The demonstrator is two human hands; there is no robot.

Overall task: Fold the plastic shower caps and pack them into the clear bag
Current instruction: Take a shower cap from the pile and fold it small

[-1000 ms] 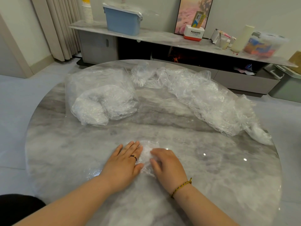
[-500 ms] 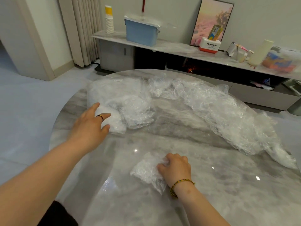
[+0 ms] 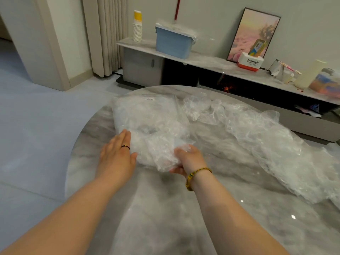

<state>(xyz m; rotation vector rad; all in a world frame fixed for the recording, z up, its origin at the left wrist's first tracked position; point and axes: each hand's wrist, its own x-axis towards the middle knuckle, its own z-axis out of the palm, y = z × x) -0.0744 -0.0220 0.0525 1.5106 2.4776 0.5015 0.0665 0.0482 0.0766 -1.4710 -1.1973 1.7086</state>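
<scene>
Crinkly plastic: right hand [image 3: 189, 159] grips folded shower cap [image 3: 165, 160] at clear bag [image 3: 147, 115] mouth on table [image 3: 184, 218]; left hand [image 3: 117, 157] flat, fingers straight, pressing bag. Best pin mouth open, slide cap in flat.

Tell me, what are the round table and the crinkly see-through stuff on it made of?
The table looks like polished marble or a marble-look top: grey veins, glossy light spots. The shower caps and the clear bag look like thin, shiny plastic film: see-through and wrinkled.
</scene>
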